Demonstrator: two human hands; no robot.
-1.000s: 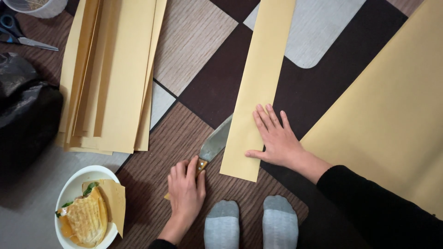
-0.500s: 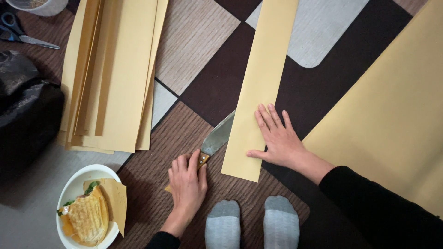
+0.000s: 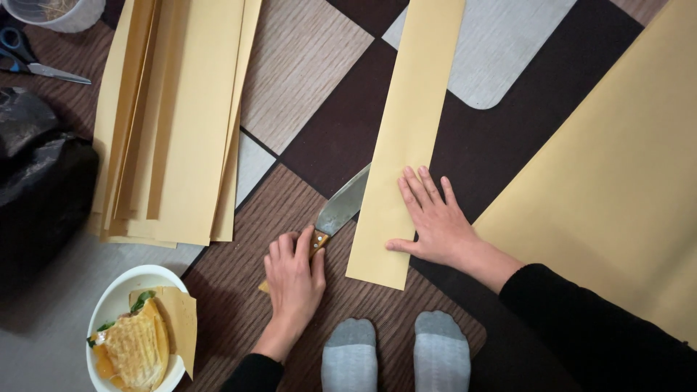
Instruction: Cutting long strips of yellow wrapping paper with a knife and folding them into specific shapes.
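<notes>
A long folded strip of tan paper lies on the patterned rug. My right hand presses flat on the strip's near end, fingers spread. My left hand grips the wooden handle of a knife. Its grey blade points up and right, and the tip goes under the strip's left edge. My two feet in grey socks are at the bottom edge.
A stack of cut tan strips lies at the left. A large tan sheet covers the right. A white bowl holds a toasted sandwich at bottom left. A black bag and blue-handled scissors sit at far left.
The knife blade has slid a little further toward and under the strip's edge. My right hand stays pressed on the paper.
</notes>
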